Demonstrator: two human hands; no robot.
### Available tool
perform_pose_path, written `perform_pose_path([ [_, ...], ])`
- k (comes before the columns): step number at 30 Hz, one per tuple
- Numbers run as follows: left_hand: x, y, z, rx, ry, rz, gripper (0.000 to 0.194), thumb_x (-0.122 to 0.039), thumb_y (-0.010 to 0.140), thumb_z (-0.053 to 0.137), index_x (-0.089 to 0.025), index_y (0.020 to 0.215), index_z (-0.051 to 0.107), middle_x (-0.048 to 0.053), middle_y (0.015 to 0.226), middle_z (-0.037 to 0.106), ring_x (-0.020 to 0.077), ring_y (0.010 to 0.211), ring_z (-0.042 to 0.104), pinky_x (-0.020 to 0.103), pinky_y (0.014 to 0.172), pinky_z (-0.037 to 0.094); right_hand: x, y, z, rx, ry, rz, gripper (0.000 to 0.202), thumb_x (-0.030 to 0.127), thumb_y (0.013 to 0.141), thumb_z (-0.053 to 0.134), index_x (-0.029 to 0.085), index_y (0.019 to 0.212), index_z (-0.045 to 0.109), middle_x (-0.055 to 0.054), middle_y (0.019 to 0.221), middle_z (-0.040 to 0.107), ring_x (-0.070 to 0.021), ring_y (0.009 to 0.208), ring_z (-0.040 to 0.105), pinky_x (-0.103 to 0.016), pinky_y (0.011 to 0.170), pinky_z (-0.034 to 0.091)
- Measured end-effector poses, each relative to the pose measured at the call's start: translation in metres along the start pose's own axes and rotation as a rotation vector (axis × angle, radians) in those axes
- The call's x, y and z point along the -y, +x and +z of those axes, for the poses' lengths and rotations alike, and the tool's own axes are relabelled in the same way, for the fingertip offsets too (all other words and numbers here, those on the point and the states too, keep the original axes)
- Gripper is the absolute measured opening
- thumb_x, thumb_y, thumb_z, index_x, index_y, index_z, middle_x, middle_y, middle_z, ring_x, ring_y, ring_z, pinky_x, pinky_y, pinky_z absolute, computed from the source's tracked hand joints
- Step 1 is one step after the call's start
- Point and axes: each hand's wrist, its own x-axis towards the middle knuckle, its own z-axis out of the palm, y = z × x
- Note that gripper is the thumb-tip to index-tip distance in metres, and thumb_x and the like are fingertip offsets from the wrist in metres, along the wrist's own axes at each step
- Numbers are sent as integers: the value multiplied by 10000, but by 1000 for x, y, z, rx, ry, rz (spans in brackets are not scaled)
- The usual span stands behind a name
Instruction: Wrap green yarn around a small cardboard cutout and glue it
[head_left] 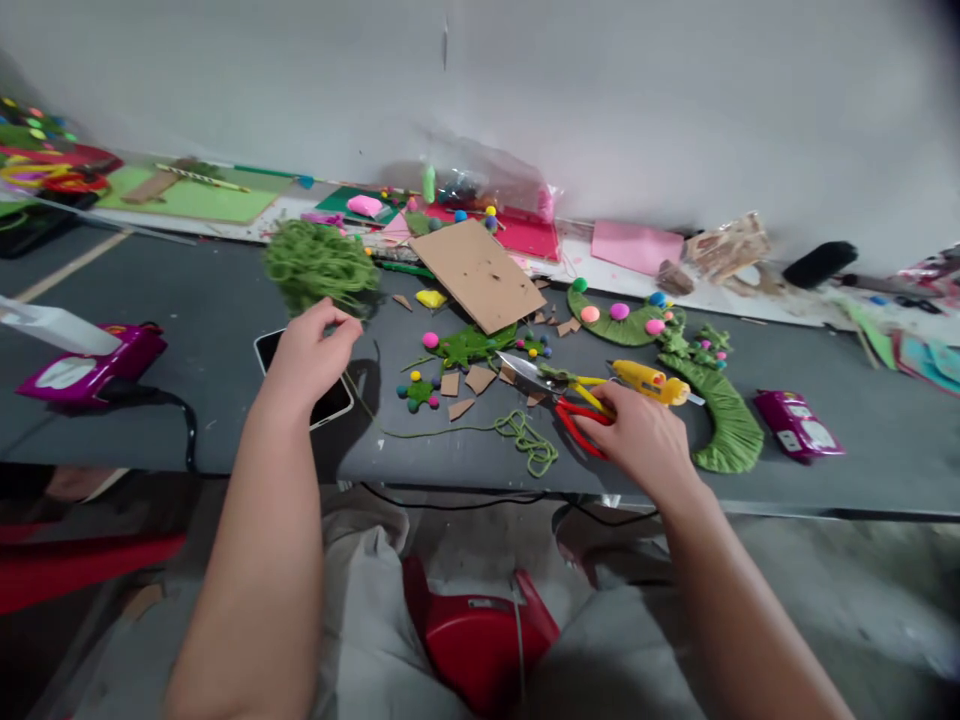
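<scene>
Under the right hand (641,440), at five o'clock on the grey worktop (225,300): red-handled scissors (551,390), steel blades pointing toward ten o'clock, fingers (609,398) curled over the loops. Yellow glue gun (649,382) just beyond the knuckles. Left hand (309,352) pinching thin green yarn (525,440), fingertips closed, above a glossy black phone (330,402). Fluffy yarn bundle (319,262) at eleven o'clock; flat brown cardboard (480,275) at twelve.

Red-handled scissors (559,395) lie open on the dark table, blades pointing left

Red-handled scissors (559,395), yellow glue gun (649,381), green yarn (319,262), grey table (225,300).
</scene>
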Motion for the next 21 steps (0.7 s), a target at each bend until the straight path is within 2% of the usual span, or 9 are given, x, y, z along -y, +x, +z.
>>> perform_pose_path([
  [2,-2,-1,6,-46,-35,-45,220,-356,884,601,-149,875,676,87,1385,639,303,1242,577,393,1012,433,-3,-1,3,-6,14,-22,303,489,878,622,237,1017,718,-53,870,773,-254,734,677,-281,559,283],
  [3,-4,-5,10,-49,-68,-55,212,-355,886,613,-153,891,675,107,1394,641,291,1188,616,398,994,459,-4,-1,4,-11,15,-31,306,488,882,625,236,1027,720,-57,884,776,-253,738,674,-282,561,285],
  [5,-11,-15,18,-35,-147,-39,202,-360,909,605,-178,926,691,103,1188,738,241,1024,684,362,894,524,-5,-1,7,-22,12,-38,298,475,887,637,232,1037,724,-62,906,780,-252,747,672,-287,567,288],
  [8,-30,-35,32,124,-316,26,201,-369,939,621,-205,857,703,58,881,750,186,796,684,312,768,546,-7,-1,11,-29,27,-46,287,454,890,664,223,1046,730,-66,912,778,-254,774,678,-299,579,303],
  [10,-43,-44,40,294,-256,74,198,-367,940,637,-215,830,701,32,813,725,163,727,653,279,688,518,-9,-2,13,-17,56,-59,275,444,893,678,215,1035,733,-64,906,771,-260,798,684,-313,596,340],
  [13,-55,-47,53,413,-188,103,229,-383,957,609,-219,809,670,6,746,681,144,649,596,264,621,477,-11,-6,13,12,135,-117,258,405,911,675,193,1047,729,-70,972,755,-275,891,691,-354,694,448],
  [16,-60,-46,68,428,-119,110,229,-383,958,598,-222,807,659,-18,673,628,133,583,541,254,550,422,-9,-11,10,-38,260,-146,270,363,929,661,162,1099,716,-98,1073,713,-268,979,676,-395,842,508],
  [19,-64,-43,86,414,-84,139,232,-404,950,602,-227,820,674,-26,628,584,134,547,501,257,502,374,0,-9,6,-126,377,-142,201,332,948,645,174,1051,714,-91,1045,690,-230,909,670,-381,832,524],
  [21,-66,-41,99,431,-83,160,239,-416,948,602,-228,822,681,-30,610,568,133,537,497,259,486,362,8,-2,7,-121,428,-212,202,273,954,632,193,1125,702,-86,1073,684,-230,955,668,-373,849,535],
])
